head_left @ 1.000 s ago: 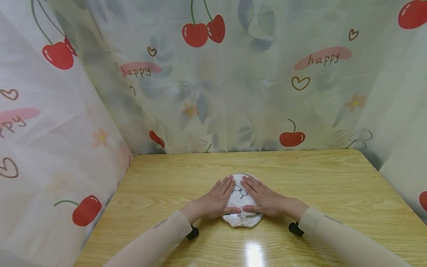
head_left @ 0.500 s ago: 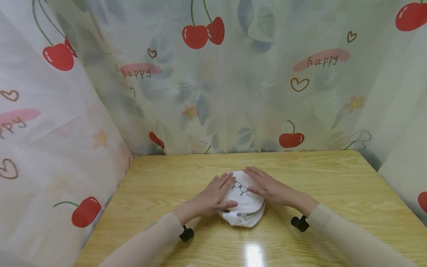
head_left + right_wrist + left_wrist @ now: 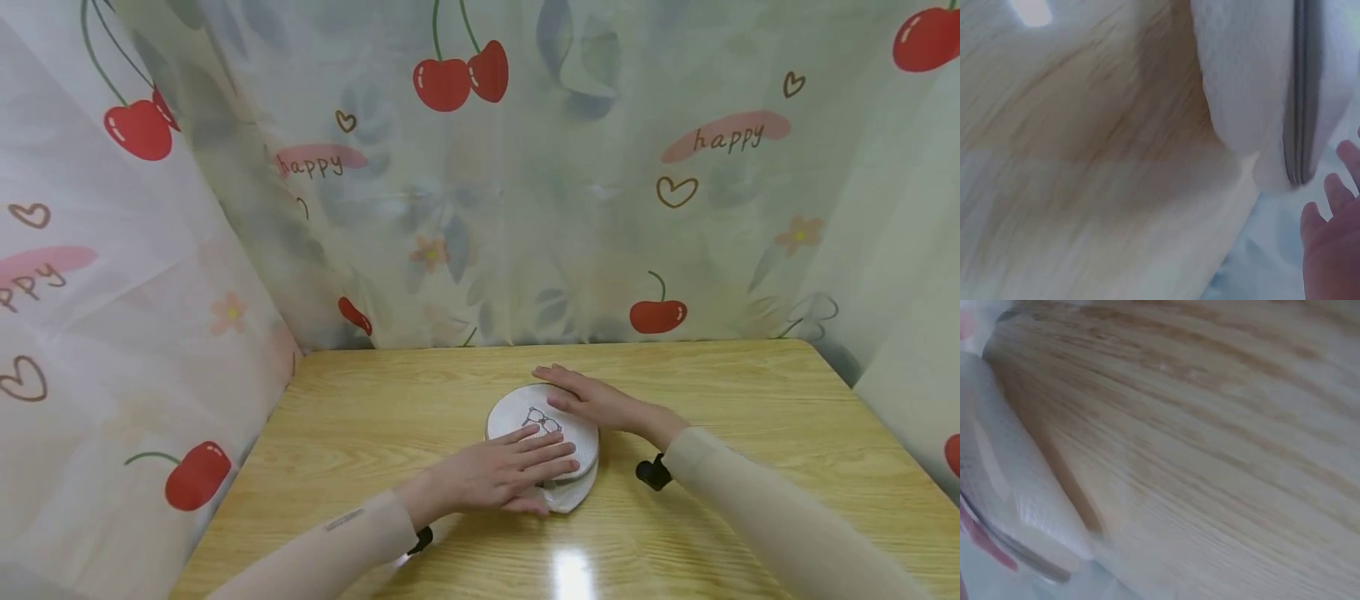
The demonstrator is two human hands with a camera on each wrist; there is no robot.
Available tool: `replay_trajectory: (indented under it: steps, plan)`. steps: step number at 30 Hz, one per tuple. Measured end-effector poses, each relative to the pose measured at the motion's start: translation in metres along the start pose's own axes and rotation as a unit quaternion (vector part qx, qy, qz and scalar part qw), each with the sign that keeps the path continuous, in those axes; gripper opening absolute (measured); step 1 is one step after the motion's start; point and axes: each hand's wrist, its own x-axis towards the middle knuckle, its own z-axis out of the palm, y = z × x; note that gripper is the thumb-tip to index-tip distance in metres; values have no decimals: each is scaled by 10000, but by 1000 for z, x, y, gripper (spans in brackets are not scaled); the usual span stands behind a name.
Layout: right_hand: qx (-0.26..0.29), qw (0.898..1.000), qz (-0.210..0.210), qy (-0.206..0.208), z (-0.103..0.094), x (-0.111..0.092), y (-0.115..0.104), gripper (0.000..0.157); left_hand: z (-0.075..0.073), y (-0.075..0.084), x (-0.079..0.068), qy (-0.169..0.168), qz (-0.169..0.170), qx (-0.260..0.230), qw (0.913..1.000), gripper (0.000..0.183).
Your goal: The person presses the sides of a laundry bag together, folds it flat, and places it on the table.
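Observation:
A round white mesh zip pouch printed with a pair of glasses lies on the table. My left hand lies with straight fingers across its near left part and covers the lower edge of the print. At the far right rim, my right hand has its fingers extended along the edge and its thumb over the top. In the left wrist view the pouch stands up from the wood at the left, with a bit of finger below. The right wrist view shows its grey zipper side-on, beside the right hand.
The wood-grain table spreads around the pouch. A curtain with cherries and "happy" lettering hangs behind the table and along both sides. A bright light reflection shows on the tabletop near the front.
Both hands lay flat on top of the pouch. The right hand has shifted to the far right rim, and the left has slid rightward and nearer across the front. The pouch has turned slightly.

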Motion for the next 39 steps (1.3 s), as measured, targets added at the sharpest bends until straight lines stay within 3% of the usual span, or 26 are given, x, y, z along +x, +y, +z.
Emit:
replay_trajectory:
  steps: [6,13,20,28,39]
  plan:
    - [106,9996,-107,-237,14,11,5,53,5,3,9,-449,169,132,9988,70]
    - [-129,9991,-335,-227,23,11,9,48,14,3,10,-926,356,109,9950,60]
    - [-523,9965,-530,-368,30,10,16,50,20,6,12,-1143,378,-223,9925,60]
    - [-1202,9887,-240,-857,35,5,11,55,26,7,11,-1275,326,-602,9895,63]
    - [-1603,9819,-210,-983,39,7,16,57,27,8,11,-1265,320,-599,9896,62]
